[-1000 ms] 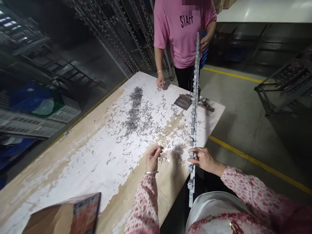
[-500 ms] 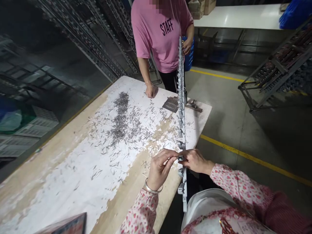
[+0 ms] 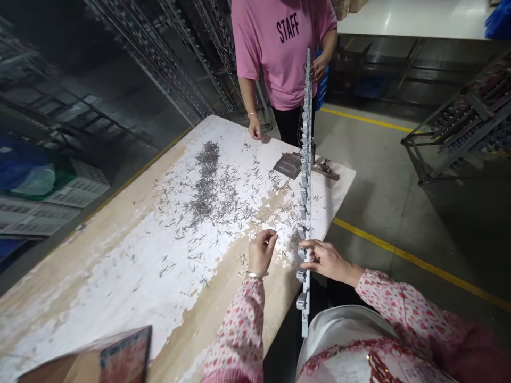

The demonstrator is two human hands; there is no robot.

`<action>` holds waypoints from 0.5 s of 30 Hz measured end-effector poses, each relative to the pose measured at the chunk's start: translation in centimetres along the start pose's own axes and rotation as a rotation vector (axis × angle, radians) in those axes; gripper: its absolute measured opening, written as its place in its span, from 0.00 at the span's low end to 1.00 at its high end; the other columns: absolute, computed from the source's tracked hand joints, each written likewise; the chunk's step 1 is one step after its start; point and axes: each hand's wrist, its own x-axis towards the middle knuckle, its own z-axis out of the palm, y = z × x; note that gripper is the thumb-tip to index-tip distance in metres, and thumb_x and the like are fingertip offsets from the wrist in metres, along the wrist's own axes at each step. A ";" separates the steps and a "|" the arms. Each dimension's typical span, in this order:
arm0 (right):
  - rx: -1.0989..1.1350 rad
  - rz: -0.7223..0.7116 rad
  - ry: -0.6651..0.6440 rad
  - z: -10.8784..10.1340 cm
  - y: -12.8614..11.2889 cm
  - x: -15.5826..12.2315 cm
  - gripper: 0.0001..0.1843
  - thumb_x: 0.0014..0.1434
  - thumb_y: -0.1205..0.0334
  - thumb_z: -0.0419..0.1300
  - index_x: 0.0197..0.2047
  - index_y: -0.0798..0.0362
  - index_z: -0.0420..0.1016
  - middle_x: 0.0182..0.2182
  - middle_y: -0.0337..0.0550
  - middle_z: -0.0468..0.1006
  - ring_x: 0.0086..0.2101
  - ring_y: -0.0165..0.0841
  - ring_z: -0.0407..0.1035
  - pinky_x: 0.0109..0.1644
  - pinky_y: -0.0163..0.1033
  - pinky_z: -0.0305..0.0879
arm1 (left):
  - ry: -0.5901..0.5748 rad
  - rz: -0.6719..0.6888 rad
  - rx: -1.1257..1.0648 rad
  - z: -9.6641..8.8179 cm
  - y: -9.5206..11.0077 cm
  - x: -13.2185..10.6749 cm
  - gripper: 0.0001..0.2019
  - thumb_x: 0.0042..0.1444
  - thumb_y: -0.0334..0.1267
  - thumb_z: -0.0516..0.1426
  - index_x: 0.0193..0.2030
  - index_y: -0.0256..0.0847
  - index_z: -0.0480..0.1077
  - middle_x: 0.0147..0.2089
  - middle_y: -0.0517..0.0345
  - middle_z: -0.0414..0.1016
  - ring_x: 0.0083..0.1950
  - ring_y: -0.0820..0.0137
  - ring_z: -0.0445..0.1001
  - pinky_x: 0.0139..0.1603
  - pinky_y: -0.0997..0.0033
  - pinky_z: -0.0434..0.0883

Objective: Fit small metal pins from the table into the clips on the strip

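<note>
Gripping the long grey metal rail [image 3: 305, 159], right hand [image 3: 325, 260] fingers closed; left hand [image 3: 261, 252] at nine o'clock pinches a small pin, hovering above the worktop [image 3: 120, 276].

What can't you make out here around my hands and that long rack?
- Left hand, head view: fingers pinched; anything held is too small to tell.
- Gray rack: its clips blur; lower end passes behind the apron.
- Pins on the table: too small to distinguish.
- Box: cut off by the bottom edge.

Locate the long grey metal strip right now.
Head view, right of centre: the long grey metal strip runs along the table's right edge, held by the right hand.
</note>
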 end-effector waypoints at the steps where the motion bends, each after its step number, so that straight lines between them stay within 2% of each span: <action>1: 0.025 0.004 0.054 0.1 0.1 -0.6 0.21 0.59 0.53 0.61 0.52 0.53 0.67 0.38 0.43 0.75 0.31 0.30 0.70 0.37 0.35 0.68 | -0.084 -0.161 0.085 1.3 -2.2 0.3 0.07 0.58 0.37 0.57 0.40 0.36 0.72 0.39 0.51 0.76 0.38 0.70 0.74 0.42 0.70 0.71; 4: 0.062 0.029 0.193 0.2 0.0 -2.3 0.07 0.62 0.59 0.57 0.41 0.52 0.68 0.32 0.41 0.72 0.30 0.29 0.67 0.35 0.34 0.66 | -0.137 -0.325 0.155 5.3 -7.2 0.3 0.05 0.54 0.33 0.59 0.35 0.33 0.73 0.32 0.49 0.75 0.35 0.66 0.74 0.40 0.65 0.71; 6: 0.085 0.014 0.153 0.2 -0.5 -3.3 0.05 0.62 0.60 0.56 0.37 0.52 0.67 0.30 0.39 0.70 0.29 0.28 0.66 0.34 0.34 0.65 | -0.120 -0.367 0.164 7.6 -8.8 -0.2 0.05 0.51 0.32 0.61 0.34 0.33 0.72 0.33 0.46 0.75 0.36 0.62 0.74 0.40 0.62 0.70; 8: 0.098 -0.029 0.042 0.3 -1.1 -3.8 0.10 0.61 0.56 0.57 0.43 0.52 0.68 0.33 0.41 0.72 0.31 0.29 0.67 0.35 0.34 0.65 | -0.091 -0.396 0.157 9.0 -9.4 -0.7 0.05 0.48 0.30 0.61 0.34 0.34 0.72 0.36 0.44 0.75 0.40 0.58 0.74 0.42 0.59 0.69; 11: 0.058 -0.061 -0.047 0.5 -1.9 -3.7 0.21 0.59 0.49 0.59 0.51 0.52 0.66 0.39 0.44 0.73 0.32 0.30 0.68 0.38 0.36 0.65 | -0.067 -0.408 0.074 9.4 -9.1 -0.9 0.03 0.48 0.30 0.60 0.32 0.34 0.72 0.34 0.47 0.75 0.38 0.59 0.75 0.41 0.59 0.69; 13: -0.009 -0.038 -0.057 0.9 -2.3 -3.4 0.22 0.59 0.46 0.59 0.49 0.52 0.66 0.36 0.43 0.73 0.31 0.30 0.68 0.38 0.36 0.65 | -0.076 -0.377 -0.039 8.4 -8.4 -0.9 0.03 0.49 0.32 0.60 0.32 0.35 0.72 0.32 0.50 0.76 0.35 0.63 0.75 0.39 0.64 0.71; 15: -0.107 -0.009 -0.061 1.3 -2.5 -3.0 0.20 0.59 0.46 0.60 0.46 0.52 0.68 0.35 0.41 0.73 0.31 0.31 0.69 0.38 0.37 0.64 | -0.078 -0.325 -0.151 6.5 -7.1 -1.1 0.06 0.52 0.36 0.59 0.35 0.35 0.71 0.34 0.53 0.77 0.36 0.67 0.76 0.40 0.69 0.72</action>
